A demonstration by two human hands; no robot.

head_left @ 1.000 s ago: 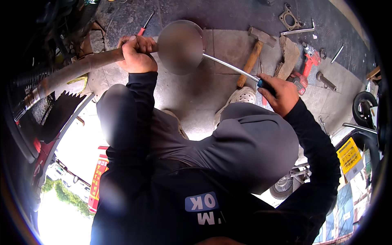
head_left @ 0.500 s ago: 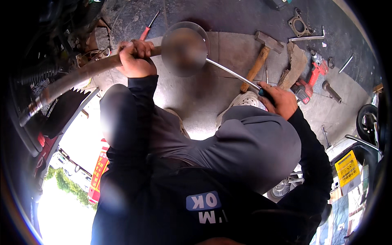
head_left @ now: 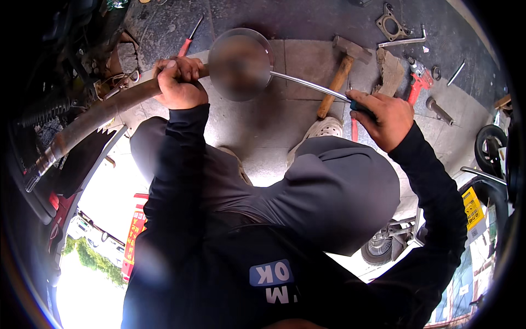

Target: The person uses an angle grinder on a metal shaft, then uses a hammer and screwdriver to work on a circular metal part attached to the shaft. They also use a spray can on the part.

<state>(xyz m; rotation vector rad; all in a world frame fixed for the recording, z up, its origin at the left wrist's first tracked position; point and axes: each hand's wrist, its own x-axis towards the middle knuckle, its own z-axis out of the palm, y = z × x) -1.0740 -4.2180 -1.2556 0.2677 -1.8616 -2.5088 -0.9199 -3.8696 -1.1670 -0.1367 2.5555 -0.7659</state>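
My left hand (head_left: 179,82) is closed round a long, curved, brownish metal pipe (head_left: 104,107), near its right end. That end meets a round, blurred shape (head_left: 239,66) with a pale rim, whose details I cannot make out. In my right hand (head_left: 383,116) is a screwdriver (head_left: 309,83), gripped by its dark teal handle. The long shiny shaft points left, and its far end reaches the edge of the round shape. Whether the tip touches there is hidden by the blur.
Beyond lie a red-handled screwdriver (head_left: 189,43), a hammer (head_left: 335,82), a wood piece (head_left: 390,74), a red power tool (head_left: 419,79), a flange plate (head_left: 390,24), a bent wrench (head_left: 405,41) and a bolt (head_left: 440,111). Dark vehicle parts (head_left: 52,104) stand at left.
My right hand has moved slightly away and to the right with the screwdriver, my right elbow swinging outward. The shaft lies flatter. My left hand keeps its hold on the pipe; the view has shifted slightly.
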